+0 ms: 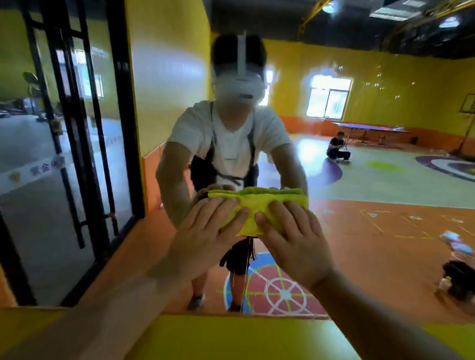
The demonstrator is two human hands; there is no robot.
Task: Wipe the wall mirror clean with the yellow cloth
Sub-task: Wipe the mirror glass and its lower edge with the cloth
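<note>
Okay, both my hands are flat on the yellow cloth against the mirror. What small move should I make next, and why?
Probably slide the cloth straight down. The left hand and right hand both press it flat on the mirror, and thin drip streaks run down just below the cloth, so a short downward stroke would likely catch them.

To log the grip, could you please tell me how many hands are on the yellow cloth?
2: left hand presses its left half, right hand its right half, against the wall mirror.
</note>
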